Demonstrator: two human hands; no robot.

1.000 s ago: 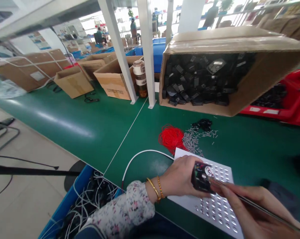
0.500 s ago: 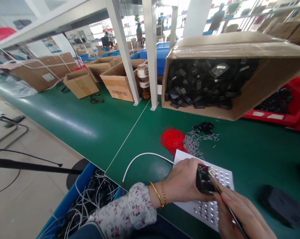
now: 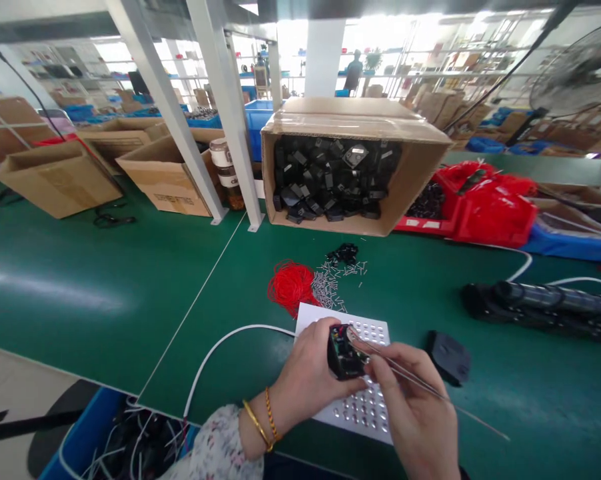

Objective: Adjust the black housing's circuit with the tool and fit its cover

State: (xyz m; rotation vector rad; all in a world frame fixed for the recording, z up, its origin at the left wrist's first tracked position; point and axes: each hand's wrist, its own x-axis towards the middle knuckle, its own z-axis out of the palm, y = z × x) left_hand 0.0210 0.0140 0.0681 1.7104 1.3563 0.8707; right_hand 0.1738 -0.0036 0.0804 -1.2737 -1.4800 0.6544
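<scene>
My left hand [image 3: 308, 367] is closed around a small black plastic housing [image 3: 338, 363], its open side showing a circuit board and small coloured wires. From behind that hand a white cable [image 3: 230, 331] curves left toward the table edge. My right hand [image 3: 415, 400] pinches slim metal tweezers [image 3: 430, 387], which slant down to the right. Its thumb and fingertips meet the housing's open side, where a small pale round part [image 3: 352, 335] shows. Beneath both hands lies a white sheet [image 3: 308, 312] with rows of shiny round metal pieces [image 3: 358, 417].
Red wires [image 3: 290, 287], loose small pins [image 3: 325, 283] and black bits [image 3: 344, 254] lie beyond the sheet. A carton [image 3: 355, 120] of black housings stands behind. To the right are a black cover [image 3: 449, 358] and a row of black units [image 3: 540, 303]. A blue bin [image 3: 80, 433] sits lower left.
The view has swung to the right, bringing the fan, the red bins and the row of black units into sight. Both hands stay at the housing; the tweezers now lie flatter.
</scene>
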